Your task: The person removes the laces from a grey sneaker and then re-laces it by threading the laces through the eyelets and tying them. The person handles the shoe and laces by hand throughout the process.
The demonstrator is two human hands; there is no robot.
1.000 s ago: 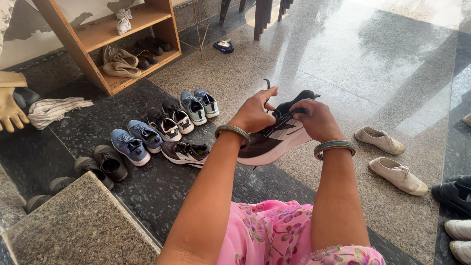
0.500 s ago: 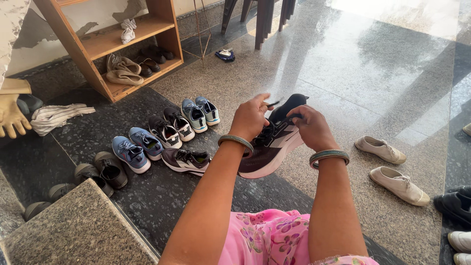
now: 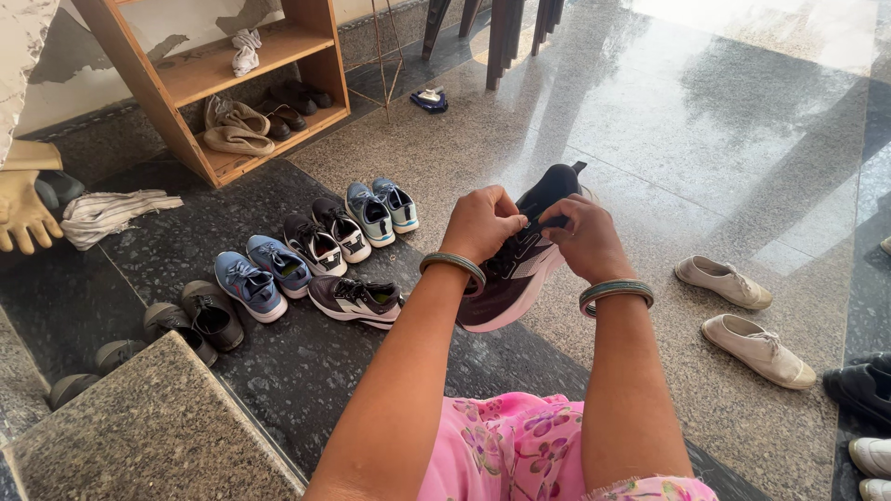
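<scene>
Left hand and right hand both pinching laces of black sneaker, held in air between them; matching dark sneaker on floor left of left wrist; beige pair right of right hand.

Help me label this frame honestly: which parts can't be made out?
- Laces of the dark shoe, head view: both hands cover the knot; the left hand and right hand hide their own fingertips.
- Black shoe and white shoes, head view: cut off by the right edge.
- Yellow glove, head view: cut by the left edge.
- Small item on the floor: too small to identify.
</scene>
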